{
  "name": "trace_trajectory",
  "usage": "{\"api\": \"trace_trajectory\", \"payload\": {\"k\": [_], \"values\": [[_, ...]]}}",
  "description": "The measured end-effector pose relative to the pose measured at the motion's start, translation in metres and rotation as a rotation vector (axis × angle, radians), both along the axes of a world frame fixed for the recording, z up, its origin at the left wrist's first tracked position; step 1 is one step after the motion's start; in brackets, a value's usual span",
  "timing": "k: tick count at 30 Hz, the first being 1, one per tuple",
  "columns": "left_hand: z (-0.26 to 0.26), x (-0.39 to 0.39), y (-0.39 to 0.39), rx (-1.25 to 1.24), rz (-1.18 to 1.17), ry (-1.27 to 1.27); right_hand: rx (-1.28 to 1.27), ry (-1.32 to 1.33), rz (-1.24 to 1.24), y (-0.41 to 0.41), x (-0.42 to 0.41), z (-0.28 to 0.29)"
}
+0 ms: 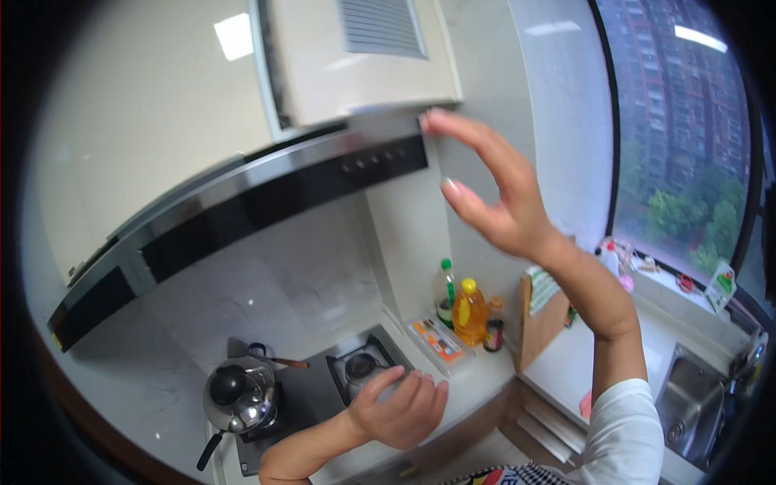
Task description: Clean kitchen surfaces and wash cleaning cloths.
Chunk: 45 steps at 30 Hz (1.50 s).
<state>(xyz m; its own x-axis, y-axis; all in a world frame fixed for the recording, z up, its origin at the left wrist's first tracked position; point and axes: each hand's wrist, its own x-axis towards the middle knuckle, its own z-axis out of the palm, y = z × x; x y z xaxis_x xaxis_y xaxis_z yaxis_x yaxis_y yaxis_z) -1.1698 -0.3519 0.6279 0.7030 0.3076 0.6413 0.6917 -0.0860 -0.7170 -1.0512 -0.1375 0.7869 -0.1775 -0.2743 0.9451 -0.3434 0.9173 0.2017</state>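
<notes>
My right hand (503,194) is raised at the right end of the range hood (291,185), thumb and fingers spread with nothing between them. Its fingertips are just below the lower right corner of a cream cabinet door (364,79) with a louvred vent; whether they touch it is unclear. A dark gap shows along that door's left edge. Lower down, my left hand (403,409) is half curled in front of the right burner (362,367) of the gas hob. Something greyish shows between its thumb and fingers, too blurred to tell whether it is held.
A steel pan with a domed lid (233,394) stands on the left burner. Beside the hob are a flat clear package (439,342), an oil bottle (470,315), a green-capped bottle (445,291) and a jar (494,335). Farther right are a wooden board (539,327) and a sink (691,400).
</notes>
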Motion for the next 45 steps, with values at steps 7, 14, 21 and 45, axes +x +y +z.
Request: {"api": "trace_trajectory", "payload": {"k": [7, 14, 21, 45], "values": [[-0.154, 0.021, 0.031, -0.385, -0.082, -0.677, -0.043, -0.267, -0.059, -0.032, 0.091, -0.293], [-0.27, 0.143, 0.109, -0.701, -0.102, -1.301, -0.605, -0.92, -0.667, -0.032, 0.283, -0.477], [-0.375, 0.297, 0.229, -1.141, -0.035, -1.137, -0.829, -0.886, -0.993, 0.054, 0.427, -0.528], [-0.307, 0.469, 0.435, -2.181, -0.741, -2.258, -2.268, 0.107, 0.705, 0.178, 0.575, -0.448]]}}
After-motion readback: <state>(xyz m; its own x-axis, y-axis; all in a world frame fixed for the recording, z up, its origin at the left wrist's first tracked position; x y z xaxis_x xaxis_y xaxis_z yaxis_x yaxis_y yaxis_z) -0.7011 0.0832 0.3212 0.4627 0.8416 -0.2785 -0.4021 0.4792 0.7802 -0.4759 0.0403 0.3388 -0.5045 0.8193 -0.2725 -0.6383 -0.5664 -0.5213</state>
